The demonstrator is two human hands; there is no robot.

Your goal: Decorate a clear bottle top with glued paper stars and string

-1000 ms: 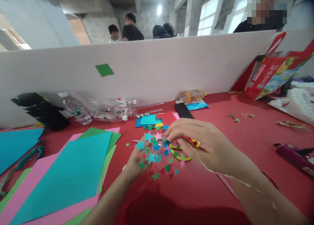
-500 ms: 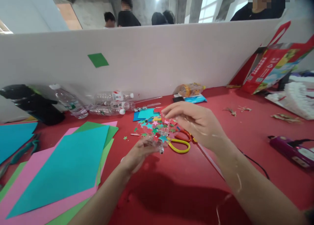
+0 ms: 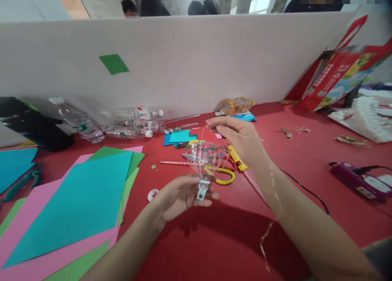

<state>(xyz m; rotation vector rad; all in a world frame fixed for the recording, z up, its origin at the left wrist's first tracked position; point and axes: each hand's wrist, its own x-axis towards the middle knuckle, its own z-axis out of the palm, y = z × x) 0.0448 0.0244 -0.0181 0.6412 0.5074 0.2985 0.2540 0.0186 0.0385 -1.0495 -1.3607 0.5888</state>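
Note:
My left hand (image 3: 180, 197) is closed around the narrow neck of a clear plastic bottle piece (image 3: 206, 155), cut into strips that flare outward, with small stars on it. A small white box (image 3: 202, 190) sticks out below the neck beside my fingers. My right hand (image 3: 237, 137) is raised above and to the right, fingertips pinching a thin clear wire (image 3: 262, 244). One stretch of this wire rises from the bottle piece, and another hangs over my right forearm. Behind the bottle piece lie scissors (image 3: 226, 180) with yellow and red handles and a pink pencil (image 3: 173, 163).
Coloured paper sheets (image 3: 76, 199) cover the left side. Plastic bottles (image 3: 134, 130) and a black bottle (image 3: 33, 126) lie by the white partition (image 3: 183, 64). A yellow-handled tool (image 3: 237, 157), a purple device (image 3: 358, 182) and a red bag (image 3: 333, 81) are on the right.
The bottle piece has tipped in my left hand, so its neck and white box now face me. My right hand has shifted slightly left and up. The view has tilted down a little.

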